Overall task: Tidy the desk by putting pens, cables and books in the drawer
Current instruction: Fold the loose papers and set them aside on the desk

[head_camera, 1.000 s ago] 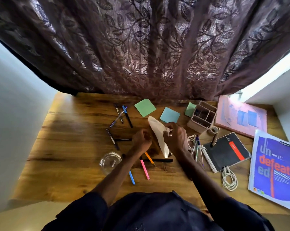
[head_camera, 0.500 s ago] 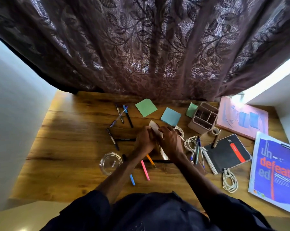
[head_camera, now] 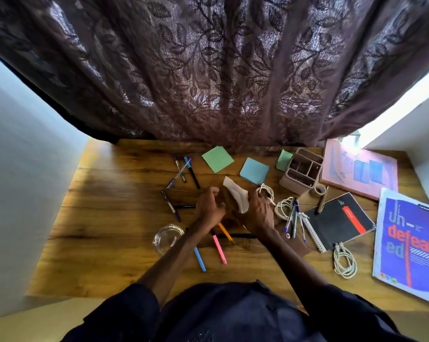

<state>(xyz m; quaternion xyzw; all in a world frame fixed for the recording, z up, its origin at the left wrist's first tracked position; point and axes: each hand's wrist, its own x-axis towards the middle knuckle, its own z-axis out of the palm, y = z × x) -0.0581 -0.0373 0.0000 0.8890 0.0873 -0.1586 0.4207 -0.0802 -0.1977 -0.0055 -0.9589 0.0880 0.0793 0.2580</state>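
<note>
Hands parted since last frame; right hand (head_camera: 258, 214) pinches the paper (head_camera: 234, 193) up, I'd guess to clear it off the pens (head_camera: 219, 248), left hand (head_camera: 208, 209) curled, can't tell if holding.

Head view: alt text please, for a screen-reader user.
At the middle of a cluttered wooden desk, the right hand grips a pale folded sheet and the left hand curls beside it. Pens, white cables, sticky notes, a black notebook and two books lie around them, before a brown curtain.
</note>
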